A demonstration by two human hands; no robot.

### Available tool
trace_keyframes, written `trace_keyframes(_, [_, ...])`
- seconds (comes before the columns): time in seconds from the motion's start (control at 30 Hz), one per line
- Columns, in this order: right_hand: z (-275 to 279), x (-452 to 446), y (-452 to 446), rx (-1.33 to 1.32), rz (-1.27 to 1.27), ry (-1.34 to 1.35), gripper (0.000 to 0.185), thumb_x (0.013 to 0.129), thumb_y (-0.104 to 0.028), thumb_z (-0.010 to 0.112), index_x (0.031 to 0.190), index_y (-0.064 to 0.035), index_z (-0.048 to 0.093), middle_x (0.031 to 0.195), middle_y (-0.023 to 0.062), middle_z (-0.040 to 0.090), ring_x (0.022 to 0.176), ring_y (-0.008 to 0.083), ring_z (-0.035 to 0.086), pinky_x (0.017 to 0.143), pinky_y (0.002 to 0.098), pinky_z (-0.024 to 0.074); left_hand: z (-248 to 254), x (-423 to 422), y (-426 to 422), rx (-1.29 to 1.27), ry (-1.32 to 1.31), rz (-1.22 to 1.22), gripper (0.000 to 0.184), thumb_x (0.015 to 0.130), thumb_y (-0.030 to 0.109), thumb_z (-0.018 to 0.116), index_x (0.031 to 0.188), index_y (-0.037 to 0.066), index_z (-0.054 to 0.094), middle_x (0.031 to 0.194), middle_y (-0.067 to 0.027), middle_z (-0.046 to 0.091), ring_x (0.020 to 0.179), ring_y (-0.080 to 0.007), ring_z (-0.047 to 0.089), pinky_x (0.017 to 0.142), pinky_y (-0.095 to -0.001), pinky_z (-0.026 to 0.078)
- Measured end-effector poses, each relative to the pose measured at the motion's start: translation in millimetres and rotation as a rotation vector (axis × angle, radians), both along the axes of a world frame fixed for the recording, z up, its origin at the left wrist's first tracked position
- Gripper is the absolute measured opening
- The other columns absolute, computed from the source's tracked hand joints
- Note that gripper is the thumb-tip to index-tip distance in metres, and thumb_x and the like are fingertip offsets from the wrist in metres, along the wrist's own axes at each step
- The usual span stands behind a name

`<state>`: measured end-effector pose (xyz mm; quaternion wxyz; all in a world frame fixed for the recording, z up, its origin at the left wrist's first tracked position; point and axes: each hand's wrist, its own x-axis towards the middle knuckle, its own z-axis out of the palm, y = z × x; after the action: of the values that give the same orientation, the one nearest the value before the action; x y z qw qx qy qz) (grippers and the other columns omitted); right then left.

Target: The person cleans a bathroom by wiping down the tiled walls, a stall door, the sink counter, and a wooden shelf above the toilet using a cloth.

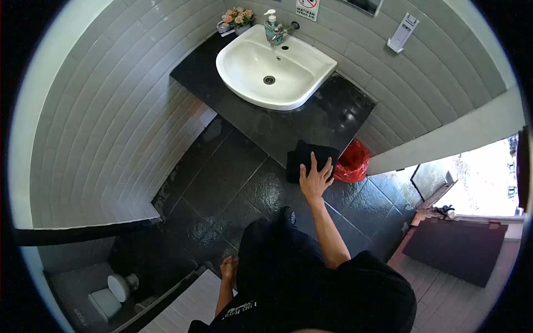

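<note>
My right hand (316,178) reaches forward with its fingers spread over a folded black cloth (300,155). The cloth lies at the front right corner of the dark countertop (244,119), and part of it hangs past the edge. My fingers appear to rest on it without wrapping round it. Down beside my body, my left hand (229,267) is curled closed, and nothing shows in it. A white washbasin (250,72) is set on the countertop, with a metal tap (276,36) and a soap pump bottle (270,23) behind it.
A bin with a red plastic liner (355,162) stands under the counter's right end. Flowers (239,16) sit in the back left corner. The tiled floor (222,177) looks wet. A toilet (114,294) is at lower left, and a bright doorway (486,177) opens at right.
</note>
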<state>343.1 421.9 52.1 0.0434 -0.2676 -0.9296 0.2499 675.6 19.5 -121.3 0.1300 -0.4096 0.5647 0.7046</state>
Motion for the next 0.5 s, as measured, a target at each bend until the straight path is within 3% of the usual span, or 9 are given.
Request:
trace_keyframes(0.03, [-7.2, -7.0, -3.5, -0.013, -0.03, -0.028, 0.059, 0.09, -0.052, 0.051, 0.145, -0.0351, 0.034, 0.154, 0.0251, 0.004, 0.138, 0.0528, 0.008, 0.101, 0.0736, 0.0143, 16.0, -22.9, 10.5, -0.062, -0.016, -0.009, 0.024, 0.094, 0.022, 0.059, 0.105, 0.001, 0.064, 0.09, -0.0073, 0.067, 0.084, -0.0194, 0.064, 0.072, -0.0309, 0.053])
trace_keyframes(0.17, [-34.6, -26.8, -18.3, 0.132, -0.104, -0.076, 0.071, 0.083, -0.065, 0.054, 0.145, -0.0405, 0.031, 0.155, 0.0214, 0.002, 0.138, 0.0544, 0.005, 0.098, 0.0782, 0.0102, 36.3, -106.7, 13.4, -0.139, -0.07, -0.149, 0.027, 0.095, 0.024, 0.056, 0.104, -0.001, 0.065, 0.093, -0.0089, 0.066, 0.086, -0.0215, 0.063, 0.074, -0.0321, 0.052])
trace_keyframes(0.27, [-22.9, -42.9, -23.5, 0.114, -0.152, -0.11, 0.075, 0.079, -0.069, 0.055, 0.144, -0.0419, 0.031, 0.154, 0.0229, 0.004, 0.137, 0.0549, 0.006, 0.097, 0.0788, 0.0099, 2.7, -162.9, -29.2, -0.498, -0.071, -0.727, 0.032, 0.095, 0.026, 0.055, 0.104, -0.003, 0.064, 0.095, -0.012, 0.065, 0.09, -0.0234, 0.063, 0.077, -0.035, 0.051])
trace_keyframes(0.3, [-19.3, -49.0, -24.9, 0.069, -0.159, -0.125, 0.077, 0.078, -0.066, 0.06, 0.145, -0.0414, 0.031, 0.154, 0.0244, -0.003, 0.137, 0.0564, 0.0, 0.097, 0.0793, 0.0063, -3.6, -183.1, -42.0, -0.449, -0.121, -0.687, 0.032, 0.095, 0.026, 0.054, 0.105, -0.003, 0.064, 0.096, -0.0123, 0.065, 0.09, -0.0233, 0.063, 0.077, -0.0353, 0.051])
trace_keyframes(0.47, [-29.5, -99.2, -33.8, 0.129, -0.313, -0.103, 0.072, 0.078, -0.066, 0.059, 0.142, -0.0421, 0.035, 0.154, 0.0248, 0.001, 0.137, 0.0555, 0.0, 0.097, 0.079, 0.0039, 5.1, -347.4, -48.2, -0.224, -0.371, -0.443, 0.033, 0.094, 0.023, 0.049, 0.108, -0.003, 0.063, 0.1, -0.014, 0.065, 0.09, -0.0229, 0.063, 0.077, -0.0364, 0.051])
trace_keyframes(0.5, [-34.9, -110.3, -34.1, 0.151, -0.341, -0.092, 0.072, 0.078, -0.067, 0.059, 0.142, -0.0423, 0.036, 0.154, 0.0249, 0.002, 0.137, 0.0554, 0.0, 0.097, 0.0788, 0.0035, 22.9, -391.6, -46.4, -0.225, -0.406, -0.52, 0.035, 0.094, 0.025, 0.049, 0.112, -0.002, 0.061, 0.101, -0.0135, 0.065, 0.09, -0.0213, 0.063, 0.075, -0.0354, 0.051])
